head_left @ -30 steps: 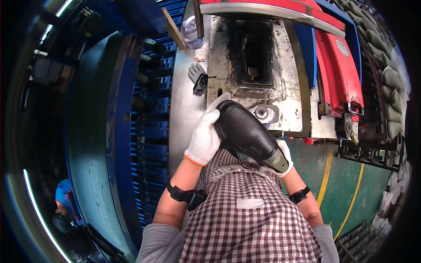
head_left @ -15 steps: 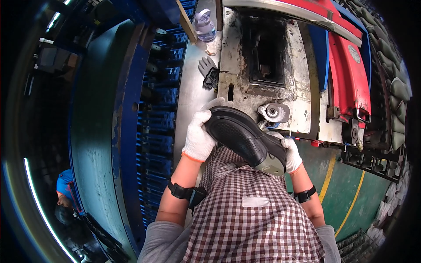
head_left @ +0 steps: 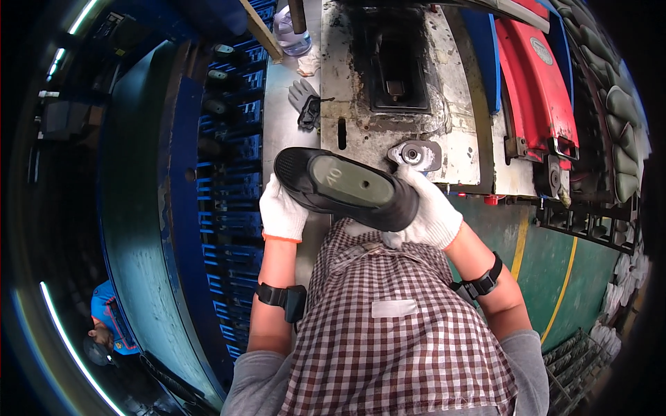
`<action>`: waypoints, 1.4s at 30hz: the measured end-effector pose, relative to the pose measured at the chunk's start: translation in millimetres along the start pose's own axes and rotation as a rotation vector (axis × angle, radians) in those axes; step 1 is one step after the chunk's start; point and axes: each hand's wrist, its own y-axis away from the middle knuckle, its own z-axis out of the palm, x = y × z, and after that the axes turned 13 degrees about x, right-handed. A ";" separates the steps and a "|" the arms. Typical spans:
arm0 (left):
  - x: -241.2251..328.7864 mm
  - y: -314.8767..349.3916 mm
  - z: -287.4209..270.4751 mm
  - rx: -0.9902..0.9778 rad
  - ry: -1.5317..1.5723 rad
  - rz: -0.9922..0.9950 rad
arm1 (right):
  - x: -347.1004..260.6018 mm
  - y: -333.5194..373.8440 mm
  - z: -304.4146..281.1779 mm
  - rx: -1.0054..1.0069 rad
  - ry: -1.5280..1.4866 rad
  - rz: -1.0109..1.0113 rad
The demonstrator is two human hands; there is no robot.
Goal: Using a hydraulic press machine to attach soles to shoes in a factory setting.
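Both my hands, in white knit gloves, hold a black shoe [head_left: 361, 212] in front of my apron. A grey-green shoe last [head_left: 352, 184] with pale markings and a small hole fills its opening, which faces up. The toe points left and the heel right. My left hand [head_left: 282, 213] grips below the toe end, its fingers partly hidden behind the shoe. My right hand [head_left: 433, 213] is wrapped round the heel end. Just beyond the shoe lies a metal fitting [head_left: 415, 154] with a round centre, on the edge of a stained machine plate [head_left: 444, 132].
A grey-black glove [head_left: 303, 100] and a clear plastic bottle [head_left: 293, 35] are on the metal ledge at far left. Blue racking [head_left: 232, 173] runs along the left. A red machine part [head_left: 534, 83] stands at right. Another person [head_left: 111, 322] is at far left.
The shoe has been turned over from sole showing to last showing, and now lies more level, toe left. My right hand has shifted round the heel; my left hand has moved left.
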 end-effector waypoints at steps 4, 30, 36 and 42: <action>5.0 -3.1 -15.2 -0.041 0.035 -0.036 | 5.9 -21.6 8.6 -0.037 -0.085 0.062; -12.9 67.3 -2.8 0.124 -0.028 -0.256 | 22.6 -92.8 11.6 0.219 1.450 -0.491; 1.2 34.8 -55.8 0.292 0.039 -0.108 | -20.2 -62.7 24.3 0.401 2.014 -1.628; 51.1 -67.6 -130.5 0.683 -0.321 0.082 | -51.9 -64.3 -26.3 0.859 2.164 -1.550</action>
